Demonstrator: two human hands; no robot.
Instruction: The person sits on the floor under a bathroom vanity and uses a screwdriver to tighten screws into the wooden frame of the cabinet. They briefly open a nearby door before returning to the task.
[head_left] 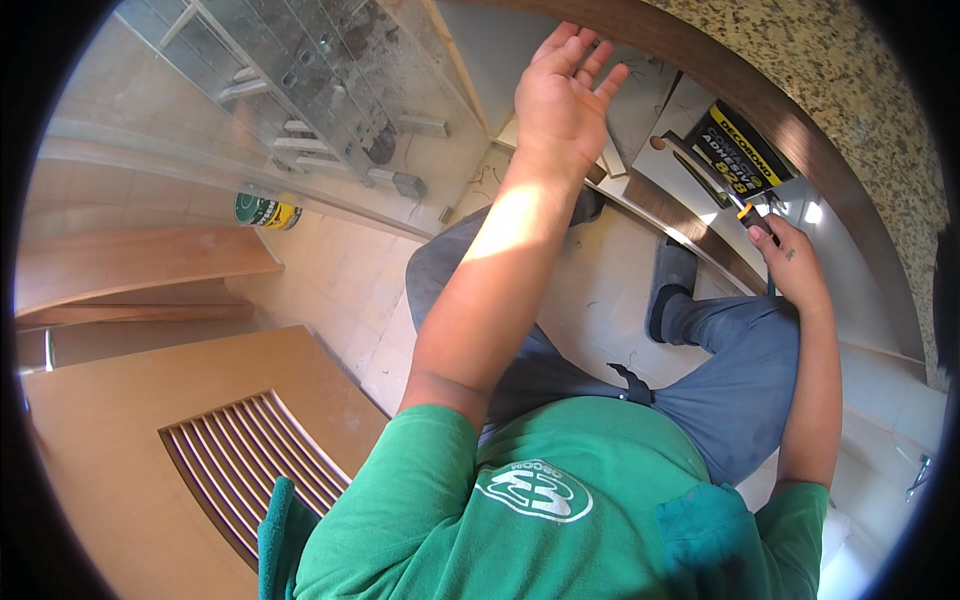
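Observation:
My left hand (567,95) is raised with the palm turned up and the fingers apart. Its fingertips reach the curved brown wooden edge (655,30) of a cabinet under a speckled stone countertop (850,90); whether they touch it I cannot tell. Over at the right, my right hand (795,262) is closed around the black and orange handle of a screwdriver (745,212). The tool's shaft points up and left, into the cabinet. Just beyond it, a black and yellow adhesive container (735,150) sits inside on a pale panel.
A glass panel (300,90) stands at the upper left, with a ladder (265,90) visible through it. A green and yellow tin (267,211) is on the tiled floor. A brown louvred door (130,420) lies near my left side. My legs straddle the floor before the cabinet.

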